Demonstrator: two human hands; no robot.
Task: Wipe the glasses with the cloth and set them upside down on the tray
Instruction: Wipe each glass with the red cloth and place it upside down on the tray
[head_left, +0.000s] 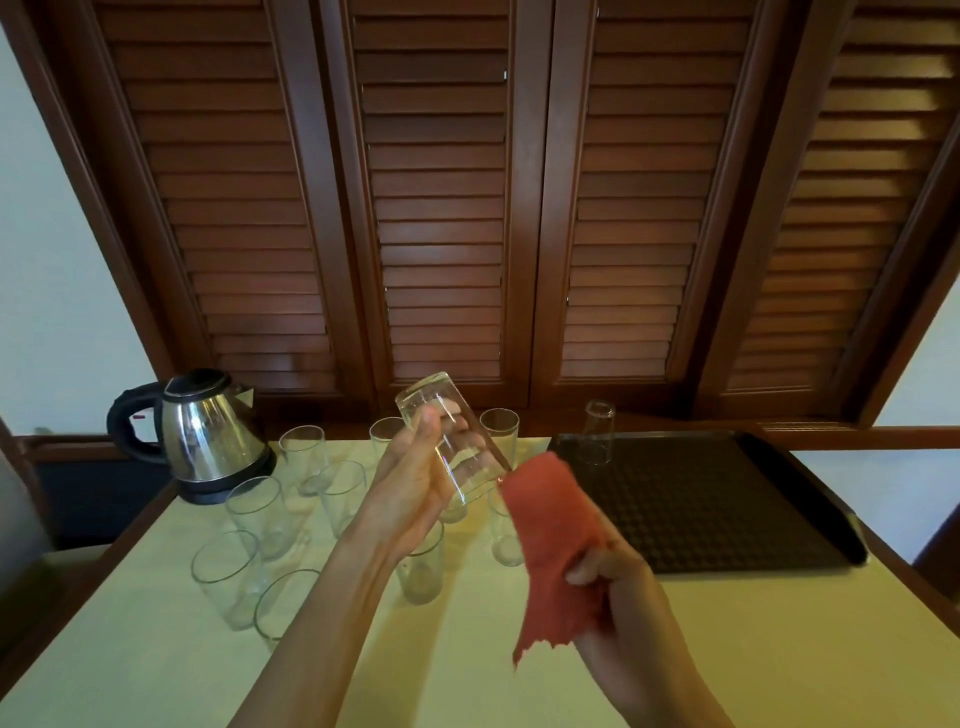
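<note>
Gripping a red cloth (550, 551) — right hand (618, 597) has fingers curled round its lower part, upper end reaching the mouth of the held glass (457, 441). Left hand (415, 483) clamps that glass, tilted, base up and away. Behind on the table (467, 665) stand upright glasses (260, 514). Farther right, one upside-down glass (598, 434) sits on the dark tray (727, 509) — kettle (208, 436) far left.

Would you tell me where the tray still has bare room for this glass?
The tray is bare except one upturned glass at its far left corner. Left of it, upright glasses crowd the table beside the kettle.
</note>
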